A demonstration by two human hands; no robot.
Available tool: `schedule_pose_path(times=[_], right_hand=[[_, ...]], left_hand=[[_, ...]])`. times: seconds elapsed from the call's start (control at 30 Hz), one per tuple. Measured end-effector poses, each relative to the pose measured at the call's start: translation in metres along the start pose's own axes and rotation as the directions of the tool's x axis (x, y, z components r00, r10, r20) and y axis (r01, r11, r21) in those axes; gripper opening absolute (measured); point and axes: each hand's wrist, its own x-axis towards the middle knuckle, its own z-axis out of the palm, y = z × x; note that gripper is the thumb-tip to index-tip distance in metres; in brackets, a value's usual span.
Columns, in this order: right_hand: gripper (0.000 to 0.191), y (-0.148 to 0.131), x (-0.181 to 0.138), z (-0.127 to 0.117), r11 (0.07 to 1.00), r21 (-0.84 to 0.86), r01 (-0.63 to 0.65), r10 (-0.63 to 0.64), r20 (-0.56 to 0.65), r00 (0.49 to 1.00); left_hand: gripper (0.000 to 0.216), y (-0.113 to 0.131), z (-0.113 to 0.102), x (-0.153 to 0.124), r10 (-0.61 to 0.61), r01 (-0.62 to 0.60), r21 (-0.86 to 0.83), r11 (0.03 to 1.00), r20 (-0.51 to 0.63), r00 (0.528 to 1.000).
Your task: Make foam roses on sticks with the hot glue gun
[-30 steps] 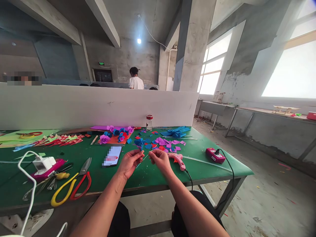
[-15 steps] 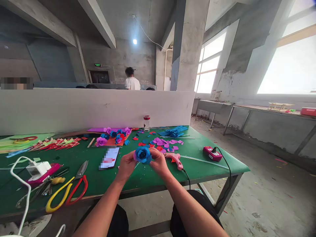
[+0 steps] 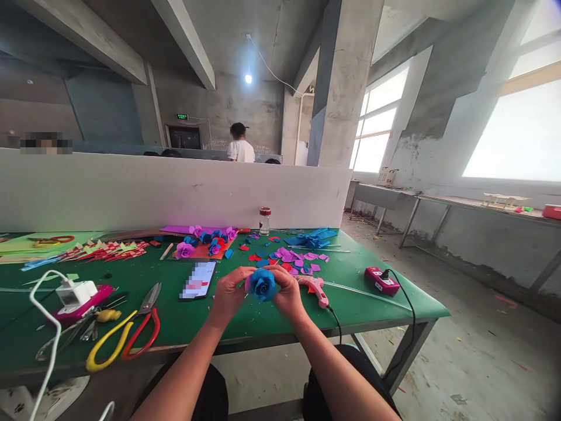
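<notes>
A blue paper rose (image 3: 263, 285) is held up between my two hands, above the near part of the green table (image 3: 175, 327). My left hand (image 3: 231, 290) pinches it from the left, where a bit of purple shows at its edge. My right hand (image 3: 287, 287) has its fingers closed on the rose's right side. Beyond my hands lie loose purple petals (image 3: 289, 255) with blue and red pieces among them. A pink glue gun (image 3: 316, 290) rests just right of my right hand. Left of my left hand is a phone (image 3: 198, 280).
Finished paper roses (image 3: 186, 250) lie on an orange sheet. Red-and-yellow scissors (image 3: 141, 318) and a white charger (image 3: 78, 294) are at the left. A lidded glass jar (image 3: 265, 222) stands by the white partition (image 3: 175, 190). A pink power strip (image 3: 382, 282) is at the right.
The view has shifted slightly, so most things appear a little further right. Both hands still hold the blue rose, which now sits slightly lower and turned a little.
</notes>
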Motion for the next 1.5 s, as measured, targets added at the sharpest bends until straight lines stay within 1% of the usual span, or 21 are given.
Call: schedule_pose_path(times=[0.07, 0.23, 0.43, 0.5, 0.63, 0.7, 0.77, 0.83, 0.93, 1.03, 1.13, 1.23, 1.3, 1.37, 1.5], right_hand=[[0.013, 0.0, 0.0, 0.002, 1.0, -0.021, -0.003, 0.003, -0.017, 1.0], [0.011, 0.002, -0.001, 0.004, 0.998, -0.048, -0.043, 0.042, -0.025, 0.999], [0.022, 0.009, -0.001, -0.001, 0.998, -0.018, -0.061, 0.061, 0.006, 0.998], [0.024, 0.011, -0.001, -0.004, 0.995, 0.0, -0.095, 0.095, 0.005, 0.995], [0.023, 0.015, 0.001, -0.008, 0.974, 0.046, -0.222, 0.223, -0.034, 0.974], [0.024, 0.018, 0.002, -0.009, 0.961, 0.055, -0.271, 0.272, -0.024, 0.962], [0.026, 0.021, 0.001, -0.009, 0.95, 0.059, -0.308, 0.307, 0.018, 0.951], [0.027, 0.024, 0.001, -0.008, 0.935, 0.041, -0.353, 0.35, 0.059, 0.935], [0.028, 0.028, -0.001, -0.008, 0.911, -0.032, -0.411, 0.412, 0.085, 0.907], [0.026, 0.029, -0.002, -0.007, 0.901, -0.08, -0.427, 0.434, 0.107, 0.895], [0.022, 0.029, -0.003, -0.004, 0.886, -0.049, -0.46, 0.462, 0.141, 0.875], [0.022, 0.031, -0.006, 0.001, 0.855, 0.018, -0.518, 0.506, 0.184, 0.843], [0.024, 0.032, -0.007, 0.003, 0.836, 0.046, -0.547, 0.529, 0.198, 0.825], [0.026, 0.032, -0.008, 0.004, 0.831, 0.046, -0.554, 0.537, 0.189, 0.822], [0.027, 0.03, -0.008, 0.004, 0.833, 0.054, -0.551, 0.541, 0.135, 0.83]], left_hand=[[0.014, 0.0, 0.002, -0.002, -0.011, 0.011, 0.023, 1.0, -0.012, 1.0], [0.013, -0.003, 0.005, -0.004, 0.001, -0.001, 0.069, 0.998, -0.001, 1.0], [0.017, -0.006, 0.005, -0.004, 0.03, -0.028, 0.107, 0.994, -0.02, 0.999], [0.015, -0.009, 0.004, -0.003, 0.02, -0.014, 0.113, 0.993, -0.049, 0.999], [0.016, -0.012, 0.002, -0.001, -0.01, 0.019, 0.1, 0.995, -0.089, 0.996], [0.016, -0.011, 0.002, 0.0, -0.051, 0.057, 0.068, 0.996, -0.091, 0.995], [0.015, -0.01, 0.003, 0.001, -0.122, 0.124, 0.022, 0.992, -0.083, 0.989], [0.014, -0.009, 0.004, 0.002, -0.203, 0.2, -0.042, 0.979, -0.068, 0.977], [0.015, -0.007, 0.006, 0.003, -0.307, 0.297, -0.196, 0.935, -0.021, 0.952], [0.023, -0.005, 0.008, 0.004, -0.394, 0.375, -0.37, 0.85, 0.028, 0.919], [0.028, -0.003, 0.009, 0.004, -0.476, 0.446, -0.488, 0.751, 0.069, 0.877], [0.031, -0.004, 0.01, 0.004, -0.553, 0.516, -0.548, 0.658, 0.113, 0.825], [0.033, -0.006, 0.01, 0.004, -0.581, 0.547, -0.558, 0.625, 0.136, 0.803], [0.035, -0.008, 0.009, 0.003, -0.591, 0.567, -0.552, 0.612, 0.158, 0.791], [0.037, -0.012, 0.007, 0.003, -0.598, 0.581, -0.556, 0.594, 0.178, 0.782]])
